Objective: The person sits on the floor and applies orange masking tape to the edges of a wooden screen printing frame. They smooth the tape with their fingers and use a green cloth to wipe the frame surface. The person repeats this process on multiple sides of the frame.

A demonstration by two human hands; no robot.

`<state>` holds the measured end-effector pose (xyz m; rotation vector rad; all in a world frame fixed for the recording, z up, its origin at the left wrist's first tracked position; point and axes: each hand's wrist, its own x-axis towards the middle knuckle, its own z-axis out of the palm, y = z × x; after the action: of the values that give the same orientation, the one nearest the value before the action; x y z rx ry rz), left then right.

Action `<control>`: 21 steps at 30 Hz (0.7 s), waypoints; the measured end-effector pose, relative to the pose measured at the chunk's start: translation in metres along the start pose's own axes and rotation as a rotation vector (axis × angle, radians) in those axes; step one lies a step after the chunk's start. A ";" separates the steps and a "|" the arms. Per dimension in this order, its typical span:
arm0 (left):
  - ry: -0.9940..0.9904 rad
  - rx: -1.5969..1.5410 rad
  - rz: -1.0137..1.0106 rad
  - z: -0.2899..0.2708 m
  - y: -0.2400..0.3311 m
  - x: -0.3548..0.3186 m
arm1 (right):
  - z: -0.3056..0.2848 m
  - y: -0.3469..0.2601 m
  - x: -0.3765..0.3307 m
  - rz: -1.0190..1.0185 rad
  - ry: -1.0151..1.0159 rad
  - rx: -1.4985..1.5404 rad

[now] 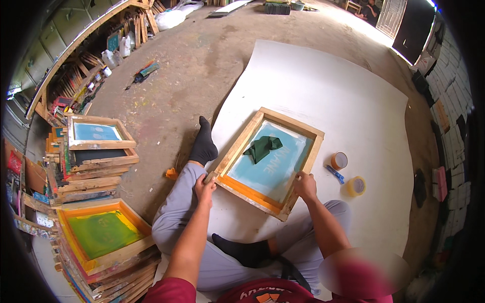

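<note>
A wooden screen printing frame point(242, 137) with teal mesh is tilted in front of me, over a white sheet. My left hand point(204, 190) is closed around its near left corner. On the right side rail, near the lower corner, my right hand point(305, 186) grips the wood. Orange tape point(251, 194) runs along the inner near edge of the mesh. A crumpled dark green cloth point(263, 148) lies on the mesh, left of some pale lettering. The fingertips under the frame are hidden.
Right of the frame, a brown tape roll point(339, 160), a blue cutter point(335, 174) and a yellow tape roll point(356, 186) lie on the white sheet point(323, 81). Stacked screen frames point(96, 171) stand at my left. A person point(371, 12) sits far off near the doorway.
</note>
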<state>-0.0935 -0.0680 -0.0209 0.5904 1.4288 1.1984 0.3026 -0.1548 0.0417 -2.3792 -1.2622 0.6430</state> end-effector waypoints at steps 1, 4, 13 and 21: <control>0.043 -0.094 0.012 0.000 -0.008 -0.011 | 0.000 -0.005 -0.006 0.001 -0.008 0.020; 0.098 0.191 -0.210 0.026 -0.029 -0.062 | -0.001 -0.002 -0.023 0.012 0.018 0.014; -0.132 0.132 0.192 0.058 0.024 -0.090 | 0.029 0.009 -0.052 -0.052 -0.029 0.426; -0.122 0.419 0.238 0.080 0.122 -0.037 | 0.029 -0.054 -0.095 -0.049 -0.128 0.574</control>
<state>-0.0417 -0.0298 0.1159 1.1304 1.5453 1.0247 0.2036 -0.2031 0.0668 -1.8536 -1.0050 0.9992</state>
